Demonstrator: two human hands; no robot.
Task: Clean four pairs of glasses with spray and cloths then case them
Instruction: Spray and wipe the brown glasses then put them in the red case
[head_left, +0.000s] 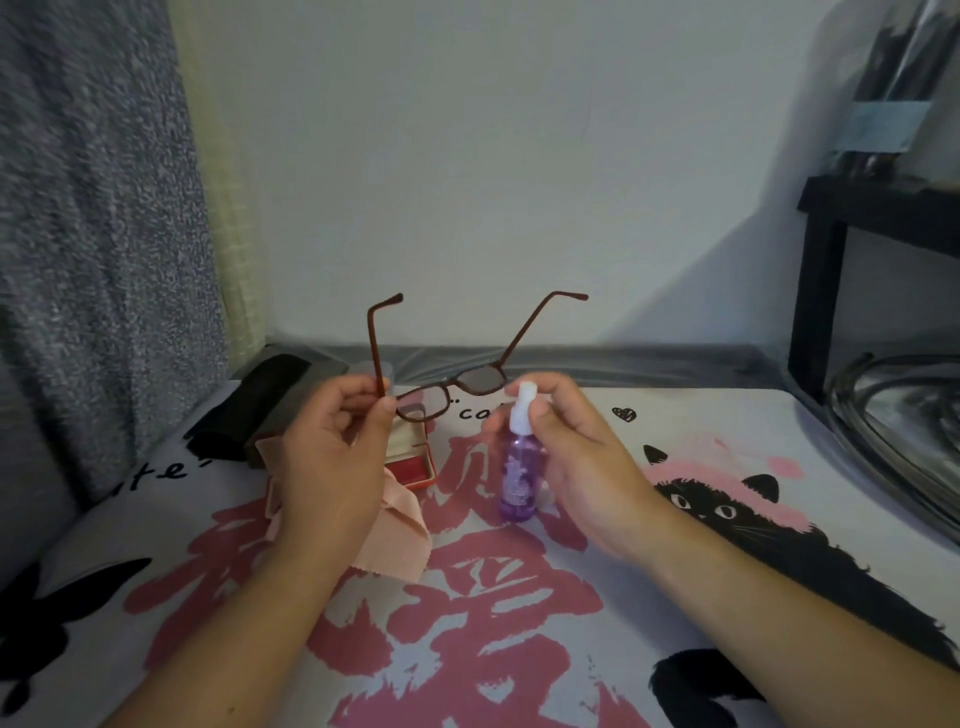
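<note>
The right hand (576, 457) was nearest, its fingers curled round a purple spray bottle (518, 467), one finger on the white nozzle. The left hand (332, 447) pinched the brown glasses (447, 395) at a hinge, arms unfolded and raised above the patterned cloth table (519, 623). A pink cloth (395, 540) lay under the left wrist, just beside an open red case (413, 460).

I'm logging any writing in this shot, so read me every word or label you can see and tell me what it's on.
"ute": black script on the printed white table cover, left side; its start is cut off.
"ca": black script on the same cover, behind the brown-framed glasses; the rest is hidden.
Large pink brush characters on the cover: not legible to me.
Purple spray bottle label: too blurred.
</note>
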